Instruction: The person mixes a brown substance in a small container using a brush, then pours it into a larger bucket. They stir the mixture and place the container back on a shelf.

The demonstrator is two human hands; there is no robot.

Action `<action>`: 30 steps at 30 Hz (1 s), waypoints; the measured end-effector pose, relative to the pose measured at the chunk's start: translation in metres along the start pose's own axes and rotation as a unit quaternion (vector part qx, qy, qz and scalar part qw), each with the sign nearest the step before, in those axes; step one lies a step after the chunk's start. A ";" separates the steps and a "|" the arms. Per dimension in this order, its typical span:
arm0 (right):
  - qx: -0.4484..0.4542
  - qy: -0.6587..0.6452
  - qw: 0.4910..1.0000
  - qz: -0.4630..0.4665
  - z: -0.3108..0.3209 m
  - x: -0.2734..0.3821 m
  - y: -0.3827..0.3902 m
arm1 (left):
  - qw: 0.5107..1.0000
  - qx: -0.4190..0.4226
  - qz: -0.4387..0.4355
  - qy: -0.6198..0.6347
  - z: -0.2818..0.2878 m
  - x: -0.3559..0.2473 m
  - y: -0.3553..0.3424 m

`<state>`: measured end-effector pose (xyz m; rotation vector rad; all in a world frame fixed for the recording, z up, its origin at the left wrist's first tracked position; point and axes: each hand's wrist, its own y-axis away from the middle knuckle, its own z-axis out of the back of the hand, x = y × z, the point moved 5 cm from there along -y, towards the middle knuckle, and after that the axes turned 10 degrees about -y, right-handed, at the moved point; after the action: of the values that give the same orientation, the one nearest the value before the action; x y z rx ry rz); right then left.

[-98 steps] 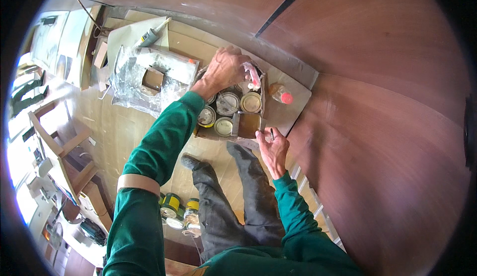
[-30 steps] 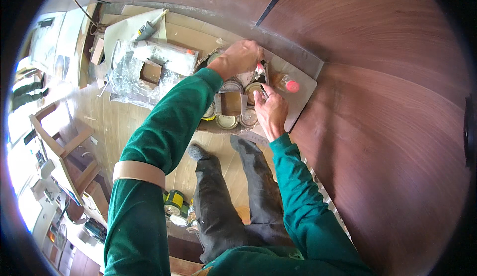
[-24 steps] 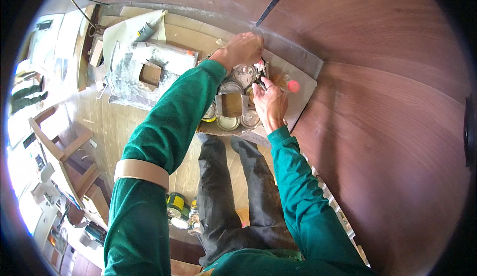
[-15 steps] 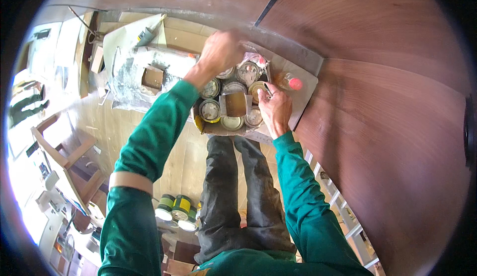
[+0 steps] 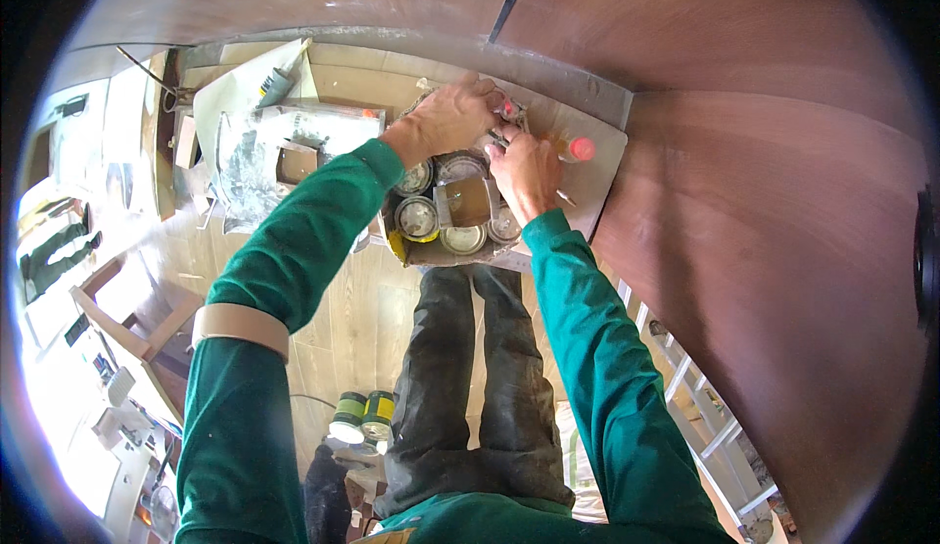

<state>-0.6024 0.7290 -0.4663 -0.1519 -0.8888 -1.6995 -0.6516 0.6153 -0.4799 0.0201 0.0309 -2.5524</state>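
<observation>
A worn cardboard box (image 5: 427,253) full of round paint-smeared tins (image 5: 416,218) stands in front of my legs. A small open piece of cardboard (image 5: 464,202) lies on top of the tins. My left hand (image 5: 453,118) is at the box's far end, fingers curled in beside a small pink-red cap (image 5: 507,109); what they grip is hidden. Close against it, my right hand (image 5: 527,170) is closed on a slim tool (image 5: 498,139), dark at the far end. A thin pointed end (image 5: 566,197) shows past the hand's right side; the tool's kind is unclear.
A clear bottle with a pink-red cap (image 5: 582,148) lies right of the box on a board (image 5: 609,164). Left are a paint-stained white sheet (image 5: 343,133) and a grey tube (image 5: 276,86). Brown panels (image 5: 725,211) rise right. Green-and-yellow tins (image 5: 378,410) stand near my legs; a ladder (image 5: 723,436) lies right.
My right hand has moved up and left with the slim tool, next to my left hand. The left hand has shifted slightly right and down, to the box's far end.
</observation>
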 end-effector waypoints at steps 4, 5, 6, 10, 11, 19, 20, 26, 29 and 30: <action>0.007 0.013 1.000 0.009 -0.008 0.001 -0.002 | 0.992 -0.104 -0.065 -0.025 0.002 0.004 0.005; 0.007 0.025 1.000 0.006 -0.010 0.003 -0.002 | 0.990 -0.115 -0.073 -0.032 -0.001 0.004 0.006; 0.008 0.035 0.999 0.004 -0.012 0.002 -0.004 | 0.988 -0.127 -0.081 -0.040 -0.004 0.003 0.007; -0.005 0.034 0.999 0.031 -0.018 -0.004 -0.010 | 0.984 -0.106 -0.129 -0.066 -0.018 0.003 0.006; -0.013 0.024 0.999 0.043 -0.017 -0.007 -0.009 | 0.986 -0.102 -0.119 -0.055 -0.019 0.004 0.002; -0.049 -0.010 0.998 0.035 0.009 -0.003 0.021 | 0.941 -0.032 0.189 0.279 0.021 0.042 0.010; -0.068 -0.022 0.997 0.033 0.016 -0.006 0.030 | 0.908 -0.072 0.227 0.343 0.036 0.045 0.021; -0.107 -0.034 0.994 0.005 0.024 -0.020 0.036 | 0.524 -0.110 0.495 0.685 0.024 0.022 0.080; -0.101 -0.060 0.993 -0.001 0.023 -0.020 0.034 | 0.564 -0.050 0.468 0.678 0.001 0.007 0.074; -0.098 -0.068 0.993 -0.006 0.021 -0.021 0.032 | 0.614 -0.022 0.447 0.650 -0.008 0.002 0.064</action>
<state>-0.5747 0.7565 -0.4468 -0.3995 -0.8213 -1.8029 -0.6177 0.5606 -0.4890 1.4495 0.4944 -1.0500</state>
